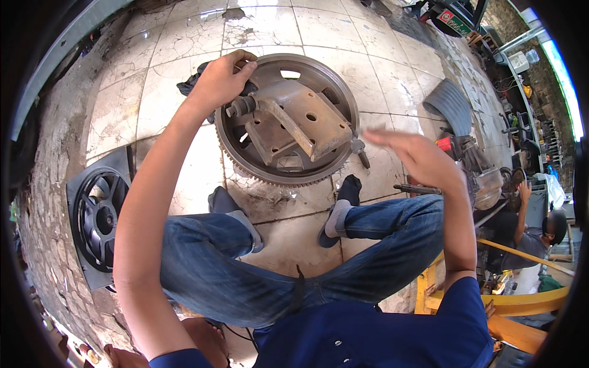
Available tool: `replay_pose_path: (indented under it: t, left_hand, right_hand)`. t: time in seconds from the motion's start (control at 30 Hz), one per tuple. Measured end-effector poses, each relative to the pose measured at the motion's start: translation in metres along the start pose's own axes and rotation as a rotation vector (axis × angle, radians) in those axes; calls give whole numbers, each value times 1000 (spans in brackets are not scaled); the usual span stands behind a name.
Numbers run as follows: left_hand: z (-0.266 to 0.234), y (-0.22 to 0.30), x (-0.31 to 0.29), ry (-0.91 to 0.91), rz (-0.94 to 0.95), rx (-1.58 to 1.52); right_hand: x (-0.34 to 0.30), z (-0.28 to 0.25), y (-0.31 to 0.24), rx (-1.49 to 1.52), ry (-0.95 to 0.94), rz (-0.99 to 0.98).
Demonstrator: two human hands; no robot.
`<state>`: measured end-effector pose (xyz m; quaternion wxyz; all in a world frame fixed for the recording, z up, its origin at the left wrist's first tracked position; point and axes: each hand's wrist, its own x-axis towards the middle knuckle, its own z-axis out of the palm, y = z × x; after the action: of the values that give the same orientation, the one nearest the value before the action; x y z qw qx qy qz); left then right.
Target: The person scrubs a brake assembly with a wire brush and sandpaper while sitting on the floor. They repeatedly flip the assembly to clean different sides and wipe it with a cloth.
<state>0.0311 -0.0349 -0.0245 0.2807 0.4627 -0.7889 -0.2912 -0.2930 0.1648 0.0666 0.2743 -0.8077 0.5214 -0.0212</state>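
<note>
A large toothed flywheel (pixel 294 179) lies on the tiled floor between my feet. On top of it sits a rusty metal bracket (pixel 319 116) with several holes. A thick bolt with rubber bushings (pixel 241 106) sticks out at the bracket's left end, and a second bolt (pixel 361 153) stands at its right corner. My left hand (pixel 222 80) is at the flywheel's upper left rim, its thumb and fingers curled over the edge. Just right of the second bolt, my right hand (pixel 417 156) is held in the air, fingers stretched out, slightly blurred and holding nothing.
To my left leans a black fan in a square frame (pixel 98 214). A dark cloth (pixel 193 81) lies behind the flywheel. At right are a curved grey panel (pixel 449 105), a machine part (pixel 472 165), a yellow frame (pixel 515 302) and another person (pixel 537 236).
</note>
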Motion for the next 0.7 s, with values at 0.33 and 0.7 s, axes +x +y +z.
replay_pose_path:
  t: [0.33, 0.7]
  left_hand:
    - [16, 27, -20, -110, 370, 238]
    - [23, 3, -23, -394, 272, 71]
  right_hand:
    - [62, 73, -9, 384, 279, 62]
    - [73, 108, -33, -43, 424, -71]
